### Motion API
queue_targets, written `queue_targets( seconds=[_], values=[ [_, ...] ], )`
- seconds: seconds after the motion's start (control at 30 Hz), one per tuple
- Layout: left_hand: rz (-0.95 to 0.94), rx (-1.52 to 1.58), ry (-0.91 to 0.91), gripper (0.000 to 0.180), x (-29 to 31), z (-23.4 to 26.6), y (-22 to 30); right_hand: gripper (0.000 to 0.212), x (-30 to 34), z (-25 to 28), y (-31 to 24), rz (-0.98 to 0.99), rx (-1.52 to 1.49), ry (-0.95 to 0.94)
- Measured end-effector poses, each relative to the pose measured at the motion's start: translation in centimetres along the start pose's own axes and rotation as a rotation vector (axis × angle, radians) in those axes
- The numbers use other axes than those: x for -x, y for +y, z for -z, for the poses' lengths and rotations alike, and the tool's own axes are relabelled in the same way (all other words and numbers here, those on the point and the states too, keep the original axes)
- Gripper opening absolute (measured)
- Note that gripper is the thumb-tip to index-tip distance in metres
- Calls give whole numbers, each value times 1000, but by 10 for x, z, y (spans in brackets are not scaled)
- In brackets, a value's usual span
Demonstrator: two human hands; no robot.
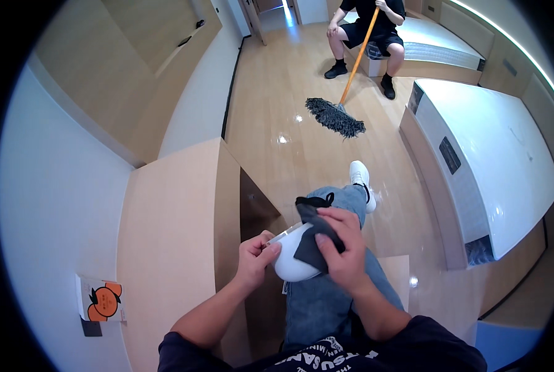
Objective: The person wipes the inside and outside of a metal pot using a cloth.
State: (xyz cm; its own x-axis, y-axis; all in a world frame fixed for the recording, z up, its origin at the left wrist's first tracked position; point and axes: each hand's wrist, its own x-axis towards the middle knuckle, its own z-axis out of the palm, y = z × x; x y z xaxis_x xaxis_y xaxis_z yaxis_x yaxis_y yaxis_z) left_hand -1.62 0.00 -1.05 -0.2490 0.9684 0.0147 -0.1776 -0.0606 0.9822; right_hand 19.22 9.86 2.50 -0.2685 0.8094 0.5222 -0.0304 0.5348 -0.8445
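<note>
Left hand (257, 259) pinches edge of white shell (287, 263); right hand (346, 251) grips dark cloth (312, 250) against it. Shell over jeans (317, 304), beside cabinet (171, 204)'s right edge. Looks like wiping: I'd press lightly, follow curve, brace rim firmly.

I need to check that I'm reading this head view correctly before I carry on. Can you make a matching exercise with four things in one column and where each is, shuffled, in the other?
Things
1. dark grey cloth
2. white rounded object
3. mop
4. nearer mattress

Places
A. on the wooden bed base at the right
B. held at its edge by the left hand
C. upright, its handle gripped by the seated co-worker
D. in the right hand

Right pairs: 1-D, 2-B, 3-C, 4-A
</note>
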Motion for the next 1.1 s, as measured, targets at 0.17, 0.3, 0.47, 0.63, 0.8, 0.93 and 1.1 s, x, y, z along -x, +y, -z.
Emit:
queue_targets(
  seconds=[0.17, 0.3, 0.47, 0.63, 0.8, 0.93, 1.1],
  values=[
    [24, 51, -49, 46, 3, 6, -1, 34, -2, 10, -9, 21, -14, -42],
    [-99, 392, -157, 58, 7, -9, -1, 43, -7, 30, -53, 273, 45, -219],
    [0, 11, 35, 44, 4, -18, 12, 41, -5, 18, -36, 195, 46, -227],
    [29, -118, 96, 37, 8, -2, 7, 37, 1, 2, -21, 147, -5, -172],
    [246, 246, 411, 42, -3, 3, 8, 29, 5, -16, 0, -105, -242, -52],
    [365, 461, 426, 59, -14, -14, 32, 32, 27, -24, 47, -717, -596, 116],
    [399, 549, 358, 66, -8, -9, 34, 34, 28, -20, -14, -670, -563, 235]
  ],
)
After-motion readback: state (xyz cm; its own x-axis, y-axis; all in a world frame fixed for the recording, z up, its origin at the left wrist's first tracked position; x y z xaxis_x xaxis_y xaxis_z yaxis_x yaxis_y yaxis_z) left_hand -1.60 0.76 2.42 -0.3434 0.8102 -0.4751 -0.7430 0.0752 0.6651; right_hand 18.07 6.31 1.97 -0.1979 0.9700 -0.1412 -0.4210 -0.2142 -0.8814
